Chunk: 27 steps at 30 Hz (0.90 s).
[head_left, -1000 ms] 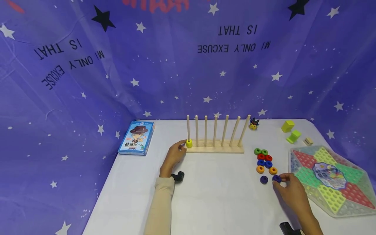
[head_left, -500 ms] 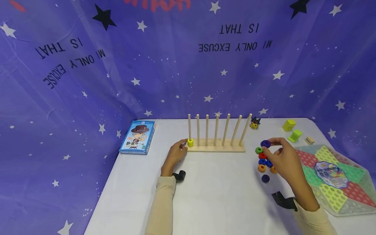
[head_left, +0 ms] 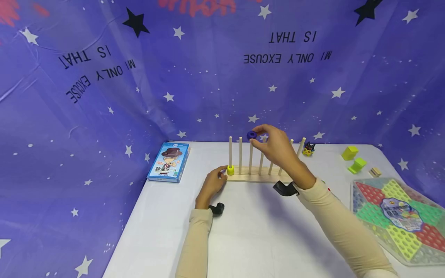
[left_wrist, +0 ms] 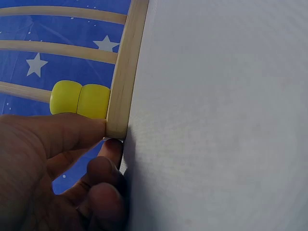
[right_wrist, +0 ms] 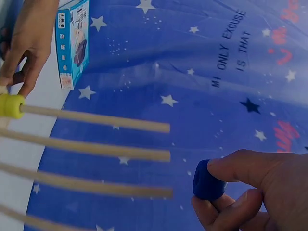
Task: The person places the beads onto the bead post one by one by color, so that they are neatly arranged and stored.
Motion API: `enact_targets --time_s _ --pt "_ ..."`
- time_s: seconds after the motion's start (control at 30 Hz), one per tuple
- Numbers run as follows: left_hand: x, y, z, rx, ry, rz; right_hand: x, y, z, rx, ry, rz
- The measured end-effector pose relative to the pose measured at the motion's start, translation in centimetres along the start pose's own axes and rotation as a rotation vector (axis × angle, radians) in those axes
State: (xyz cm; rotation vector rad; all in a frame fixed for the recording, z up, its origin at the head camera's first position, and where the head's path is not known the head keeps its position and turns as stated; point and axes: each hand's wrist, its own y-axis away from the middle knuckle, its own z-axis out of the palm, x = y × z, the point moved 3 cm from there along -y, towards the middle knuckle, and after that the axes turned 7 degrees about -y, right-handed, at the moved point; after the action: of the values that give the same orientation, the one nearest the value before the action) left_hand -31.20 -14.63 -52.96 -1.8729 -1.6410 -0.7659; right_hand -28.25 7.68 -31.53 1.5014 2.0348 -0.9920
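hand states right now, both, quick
Left hand: holding the end of the wooden base.
Right hand: closed on one dark blue-purple ring, pinched between thumb and fingers.

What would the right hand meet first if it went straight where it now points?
Probably the third peg from the left, its tip just beyond the dark ring; depth is unclear.

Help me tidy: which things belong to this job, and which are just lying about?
Seemingly in use: dark blue ring, wooden peg stand, yellow rings.

Seemingly lying about: blue box, small figurine, two yellow-green blocks, small wooden piece, star-patterned board.
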Motion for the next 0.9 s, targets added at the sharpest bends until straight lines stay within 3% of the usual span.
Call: enact_targets --time_s 0.23,0.57,0.73,0.9 --pt "0.0 -0.1 -0.1 0.007 -0.004 0.006 -0.8 -2.3 2.0 -0.061 0.003 0.004" --pt "0.3 -0.2 -0.4 0.016 -0.013 0.02 -0.6 -2.9 3.0 -0.08 0.025 0.013" --pt "0.3 -0.1 -0.4 0.011 -0.021 0.02 -0.5 -2.7 2.8 -0.078 0.042 -0.001" --pt "0.4 0.1 -0.3 0.012 -0.015 0.021 -0.2 -1.4 1.1 -0.021 0.006 -0.027"
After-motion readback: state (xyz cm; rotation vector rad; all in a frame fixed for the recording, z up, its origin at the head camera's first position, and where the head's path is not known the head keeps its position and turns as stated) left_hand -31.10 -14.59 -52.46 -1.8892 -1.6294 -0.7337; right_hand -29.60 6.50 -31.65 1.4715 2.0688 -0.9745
